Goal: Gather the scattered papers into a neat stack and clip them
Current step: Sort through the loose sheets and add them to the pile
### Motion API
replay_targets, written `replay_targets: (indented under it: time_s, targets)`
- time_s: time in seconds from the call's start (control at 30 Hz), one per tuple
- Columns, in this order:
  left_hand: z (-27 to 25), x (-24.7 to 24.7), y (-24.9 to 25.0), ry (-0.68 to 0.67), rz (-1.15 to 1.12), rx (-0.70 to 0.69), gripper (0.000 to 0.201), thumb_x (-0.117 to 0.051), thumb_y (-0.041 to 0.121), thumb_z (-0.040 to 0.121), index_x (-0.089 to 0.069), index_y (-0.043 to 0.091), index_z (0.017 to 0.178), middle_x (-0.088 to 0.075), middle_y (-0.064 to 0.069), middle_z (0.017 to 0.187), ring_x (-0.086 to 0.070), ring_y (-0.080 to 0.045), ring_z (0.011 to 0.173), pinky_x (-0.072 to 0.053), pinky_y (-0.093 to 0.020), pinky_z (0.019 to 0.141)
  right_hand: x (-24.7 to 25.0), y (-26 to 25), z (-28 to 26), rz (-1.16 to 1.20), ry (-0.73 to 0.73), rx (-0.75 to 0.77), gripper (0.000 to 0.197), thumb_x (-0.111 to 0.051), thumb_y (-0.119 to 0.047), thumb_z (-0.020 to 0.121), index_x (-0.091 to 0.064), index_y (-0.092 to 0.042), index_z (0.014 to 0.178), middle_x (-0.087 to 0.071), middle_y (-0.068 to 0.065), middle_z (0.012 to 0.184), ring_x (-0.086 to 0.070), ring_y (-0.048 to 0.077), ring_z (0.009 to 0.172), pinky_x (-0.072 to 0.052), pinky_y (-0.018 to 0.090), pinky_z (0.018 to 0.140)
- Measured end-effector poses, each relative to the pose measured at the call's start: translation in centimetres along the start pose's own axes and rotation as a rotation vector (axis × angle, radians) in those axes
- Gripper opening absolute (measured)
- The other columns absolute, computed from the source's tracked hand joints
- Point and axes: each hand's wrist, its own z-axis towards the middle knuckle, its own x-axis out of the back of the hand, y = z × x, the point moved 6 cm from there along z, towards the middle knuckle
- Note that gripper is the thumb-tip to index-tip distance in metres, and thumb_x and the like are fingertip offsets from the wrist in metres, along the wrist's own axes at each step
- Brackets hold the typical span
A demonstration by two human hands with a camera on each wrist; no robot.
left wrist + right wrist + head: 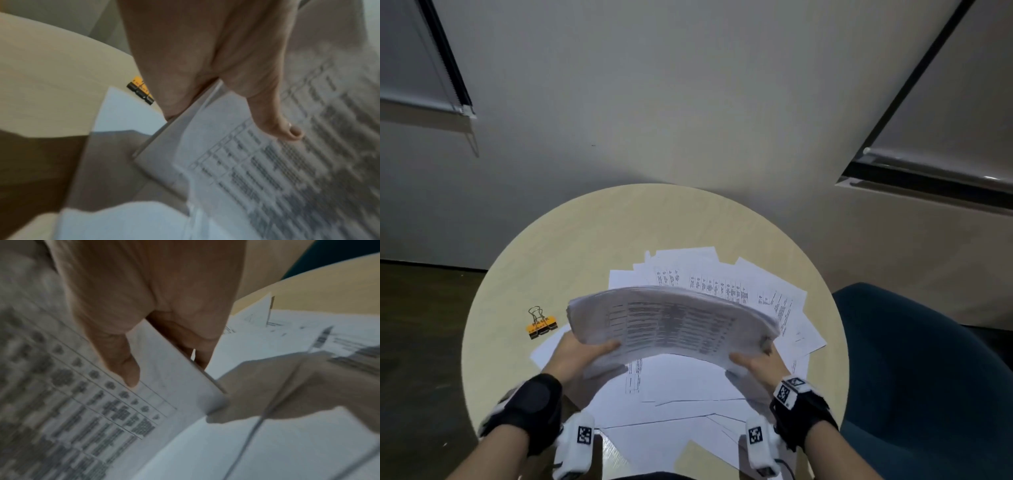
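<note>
A thick bundle of printed papers [671, 318] arches above the round table, held at both near corners. My left hand [582, 353] grips its left edge, thumb [287, 129] on top of the printed sheet [277, 162], fingers underneath. My right hand [756, 363] grips the right edge the same way, thumb [125, 366] on the top sheet [92, 402]. More loose papers [774, 294] lie spread on the table under and behind the bundle. An orange and black binder clip [541, 325] lies on the table left of the bundle, partly seen beside the left hand [139, 91].
The pale round table [585, 240] stands against a light wall. A dark blue chair [928, 377] sits close at the right. Loose sheets [671, 428] overhang the table's near edge. Dark floor [421, 325] lies to the left.
</note>
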Motion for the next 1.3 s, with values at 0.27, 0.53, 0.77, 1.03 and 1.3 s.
replay_targets:
  time_s: [0.27,0.53,0.77,1.03,1.3]
  targets:
    - [-1.9,-0.8,0.3,0.134,-0.09,-0.01,0.028,-0.079,0.006,0.075,-0.065,0.009,0.099,-0.072,-0.007,0.095,-0.069,-0.019,0.088,-0.057,-0.028,0.074,-0.7,3.6,2.1,-0.006,0.068,-0.164,0.084,-0.082,-0.028,0.068,-0.037,0.0,0.134,-0.049,0.011,0.131,-0.052,0.027,0.113,-0.046,0.027,0.088]
    - [-1.9,-1.4,-1.7,0.189,0.002,0.096,0.029,-0.077,0.011,0.078,-0.062,0.002,0.101,-0.067,-0.017,0.105,-0.061,-0.026,0.082,-0.045,-0.03,0.073,-0.5,3.7,2.9,-0.202,0.096,-0.154,0.058,-0.071,-0.02,0.086,-0.04,-0.002,0.131,-0.048,0.01,0.13,-0.049,0.026,0.121,-0.038,0.031,0.097]
    - [-3.4,-1.1,2.6,0.113,-0.126,0.066,0.021,-0.062,0.001,0.089,-0.058,0.008,0.109,-0.06,0.006,0.083,-0.056,-0.009,0.074,-0.044,-0.013,0.059,-1.0,-2.3,3.6,-0.287,-0.039,0.12,0.011,-0.07,-0.016,0.085,-0.068,-0.013,0.095,-0.071,0.002,0.082,-0.067,0.011,0.068,-0.051,0.02,0.061]
    - [0.4,-0.7,0.7,0.069,-0.358,0.113,0.087,-0.086,0.034,0.067,-0.042,0.008,0.138,-0.058,-0.001,0.133,-0.059,-0.018,0.115,-0.042,-0.033,0.102,-6.1,-1.6,3.8,0.699,-0.264,-0.021,0.048,-0.073,-0.019,0.08,-0.055,-0.015,0.123,-0.064,0.01,0.122,-0.06,0.027,0.115,-0.053,0.038,0.091]
    - [-0.9,-3.3,0.9,-0.106,-0.469,0.173,0.082,-0.083,0.045,0.062,-0.054,0.011,0.131,-0.068,-0.007,0.122,-0.067,-0.023,0.11,-0.057,-0.036,0.087,-9.1,-1.9,4.4,0.247,-0.12,-0.043,0.017,-0.051,-0.005,0.096,-0.059,-0.01,0.11,-0.062,0.034,0.109,-0.057,0.059,0.091,-0.047,0.063,0.092]
